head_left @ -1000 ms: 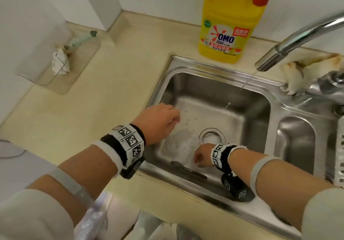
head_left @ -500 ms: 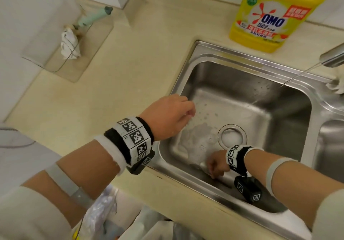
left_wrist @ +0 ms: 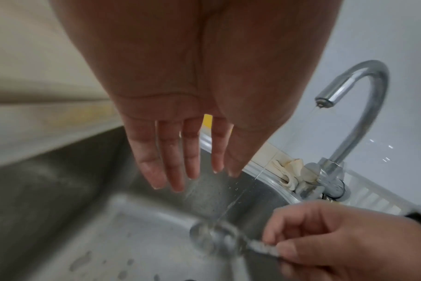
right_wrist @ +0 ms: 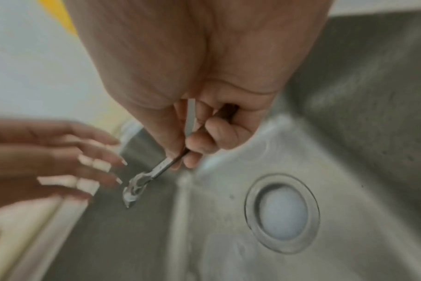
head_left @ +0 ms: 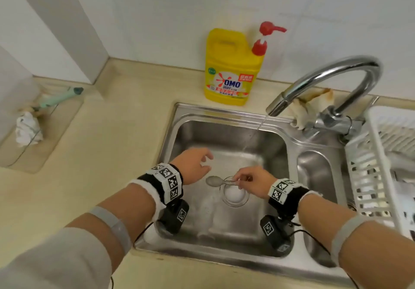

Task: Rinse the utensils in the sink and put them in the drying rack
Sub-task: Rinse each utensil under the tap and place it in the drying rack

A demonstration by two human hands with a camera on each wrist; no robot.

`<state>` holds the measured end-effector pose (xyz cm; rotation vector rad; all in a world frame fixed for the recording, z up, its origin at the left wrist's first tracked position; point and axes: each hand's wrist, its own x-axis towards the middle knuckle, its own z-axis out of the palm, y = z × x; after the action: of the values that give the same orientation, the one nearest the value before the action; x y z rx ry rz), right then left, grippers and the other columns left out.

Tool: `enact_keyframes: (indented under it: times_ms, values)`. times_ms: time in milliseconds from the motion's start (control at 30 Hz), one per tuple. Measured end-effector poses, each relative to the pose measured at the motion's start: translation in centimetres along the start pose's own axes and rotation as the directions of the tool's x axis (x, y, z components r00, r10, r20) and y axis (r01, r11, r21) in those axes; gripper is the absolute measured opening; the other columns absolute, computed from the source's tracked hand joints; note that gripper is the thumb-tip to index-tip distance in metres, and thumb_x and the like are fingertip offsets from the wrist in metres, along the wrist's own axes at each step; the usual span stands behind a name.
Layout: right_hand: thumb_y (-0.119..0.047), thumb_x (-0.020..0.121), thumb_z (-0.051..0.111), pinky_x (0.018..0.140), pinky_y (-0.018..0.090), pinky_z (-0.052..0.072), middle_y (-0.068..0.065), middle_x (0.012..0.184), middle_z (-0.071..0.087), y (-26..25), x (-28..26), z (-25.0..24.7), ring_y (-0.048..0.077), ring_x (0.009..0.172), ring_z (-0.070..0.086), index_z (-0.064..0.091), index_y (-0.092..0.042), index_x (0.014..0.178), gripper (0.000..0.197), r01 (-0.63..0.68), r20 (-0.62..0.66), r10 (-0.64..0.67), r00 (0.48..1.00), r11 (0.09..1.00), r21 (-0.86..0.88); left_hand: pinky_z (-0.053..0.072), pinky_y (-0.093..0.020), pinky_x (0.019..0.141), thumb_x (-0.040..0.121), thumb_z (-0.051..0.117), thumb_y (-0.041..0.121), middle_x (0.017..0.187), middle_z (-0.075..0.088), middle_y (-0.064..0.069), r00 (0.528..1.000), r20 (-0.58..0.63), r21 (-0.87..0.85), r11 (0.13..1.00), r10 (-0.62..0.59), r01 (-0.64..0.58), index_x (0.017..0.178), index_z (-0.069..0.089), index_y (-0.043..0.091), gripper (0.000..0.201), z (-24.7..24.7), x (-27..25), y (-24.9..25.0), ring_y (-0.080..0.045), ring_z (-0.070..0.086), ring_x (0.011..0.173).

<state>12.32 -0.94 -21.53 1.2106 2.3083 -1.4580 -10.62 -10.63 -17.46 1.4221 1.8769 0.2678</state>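
only head view shows drying rack (head_left: 379,165) beside sink (head_left: 224,113).

Detergent bottle (head_left: 232,71): yellow, red pump, stood on the counter (head_left: 107,145) behind the basin.
Rag (head_left: 311,103): draped behind the tap.

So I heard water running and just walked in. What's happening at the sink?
A person is rinsing a spoon. The right hand pinches its handle over the drain, while the left hand hovers open beside the bowl end. A thin stream runs from the tap into the sink. The rack waits at the right.
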Motion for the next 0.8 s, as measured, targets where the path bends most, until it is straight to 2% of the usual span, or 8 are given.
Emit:
enact_keyframes:
  times_ms: [100,167,267,367,433,500,600,800]
  values:
    - [-0.002,0.090,0.064,0.057,0.013,0.046,0.005,0.073,0.070,-0.4,-1.9,-3.3,0.003,0.054,0.059,0.075,-0.013,0.097,0.018,0.017,-0.133,-0.001,0.991,0.992,0.123,0.055,-0.033,0.088,0.096,0.062,0.028,0.117,0.066,-0.006,0.996,0.082,-0.277,0.958,-0.048,0.069,0.128,0.058,0.021,0.033,0.7,2.5,1.2,-0.020,0.067,0.101]
    - [0.000,0.089,0.064,0.060,0.015,0.049,0.005,0.077,0.074,-0.4,-2.8,-5.0,0.007,0.057,0.064,0.076,-0.011,0.098,0.019,0.045,-0.212,-0.001,0.977,0.978,0.202,0.059,-0.032,0.081,0.099,0.060,0.017,0.112,0.069,-0.015,0.988,0.147,-0.561,0.820,-0.037,0.115,0.125,0.061,0.011,0.027,1.1,3.5,2.6,-0.024,0.072,0.096]
    - [0.001,0.087,0.068,0.061,0.024,0.053,0.007,0.074,0.075,0.0,-3.5,-7.0,0.011,0.057,0.064,0.074,-0.010,0.092,0.014,0.074,-0.321,0.042,0.946,0.938,0.340,0.061,-0.028,0.076,0.099,0.057,0.006,0.106,0.069,-0.022,0.992,0.122,-0.752,0.652,-0.014,0.101,0.120,0.064,0.000,0.023,1.3,4.6,4.8,-0.023,0.072,0.086]
    - [-0.004,0.087,0.072,0.054,0.026,0.046,0.019,0.080,0.074,0.5,-3.7,-8.5,0.012,0.054,0.056,0.073,-0.006,0.092,0.006,0.075,-0.399,0.156,0.904,0.859,0.507,0.060,-0.023,0.072,0.099,0.057,0.004,0.102,0.069,-0.023,0.995,0.097,-0.829,0.552,-0.019,0.091,0.119,0.065,-0.004,0.023,1.4,6.0,6.4,-0.015,0.071,0.076]
    - [-0.007,0.089,0.071,0.051,0.022,0.044,0.017,0.080,0.073,0.8,-3.6,-9.3,0.013,0.056,0.056,0.072,-0.006,0.095,0.007,0.096,-0.424,0.216,0.879,0.792,0.603,0.059,-0.022,0.069,0.098,0.057,0.004,0.095,0.071,-0.017,0.995,0.078,-0.871,0.481,-0.057,0.096,0.119,0.066,-0.003,0.023,1.2,7.1,7.2,-0.013,0.071,0.072]
    - [-0.003,0.089,0.069,0.053,0.022,0.047,0.014,0.082,0.073,0.9,-3.6,-9.8,0.014,0.059,0.059,0.072,-0.005,0.100,0.011,0.143,-0.427,0.253,0.868,0.696,0.703,0.059,-0.021,0.067,0.098,0.058,0.004,0.091,0.071,-0.015,0.994,0.050,-0.913,0.399,-0.097,0.085,0.120,0.066,-0.002,0.024,1.0,8.1,7.8,-0.013,0.070,0.071]
    - [0.001,0.090,0.066,0.060,0.021,0.053,0.017,0.089,0.075,0.8,-3.2,-10.1,0.015,0.067,0.067,0.071,-0.002,0.104,0.015,0.198,-0.429,0.267,0.863,0.603,0.773,0.060,-0.022,0.070,0.098,0.059,0.008,0.099,0.071,-0.017,0.993,0.038,-0.936,0.343,-0.115,0.076,0.121,0.067,0.000,0.026,0.8,9.3,8.2,-0.016,0.070,0.080]
    - [-0.011,0.093,0.068,0.059,0.019,0.054,0.013,0.084,0.077,0.8,-2.2,-10.0,0.012,0.065,0.070,0.073,-0.005,0.094,0.008,0.215,-0.471,0.337,0.815,0.579,0.787,0.058,-0.034,0.091,0.102,0.053,0.017,0.110,0.072,-0.017,0.992,0.076,-0.942,0.319,-0.105,0.106,0.117,0.067,0.004,0.024,1.0,10.1,8.3,-0.029,0.070,0.106]
